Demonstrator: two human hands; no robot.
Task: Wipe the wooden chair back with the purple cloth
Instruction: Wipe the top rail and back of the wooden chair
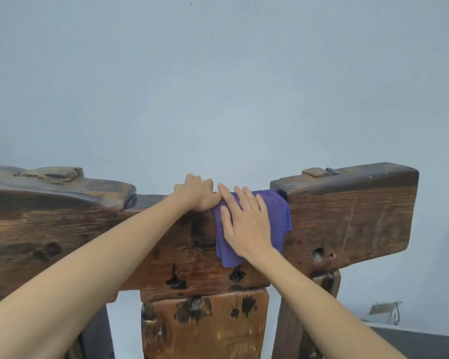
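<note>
A thick, dark wooden chair back [347, 224] spans the view, with a lower notch in the middle of its top rail. A purple cloth [278, 216] is draped over that notch and hangs down the near face. My right hand [244, 221] lies flat on the cloth with straight, spread fingers, pressing it against the wood. My left hand [195, 193] grips the top edge of the rail just left of the cloth, fingers curled over the far side and its thumb at the cloth's edge.
A plain pale wall [218, 86] stands close behind the chair. A central wooden splat [205, 327] and side posts run down below the rail. A dark floor strip and a small grey object [386, 310] show at the lower right.
</note>
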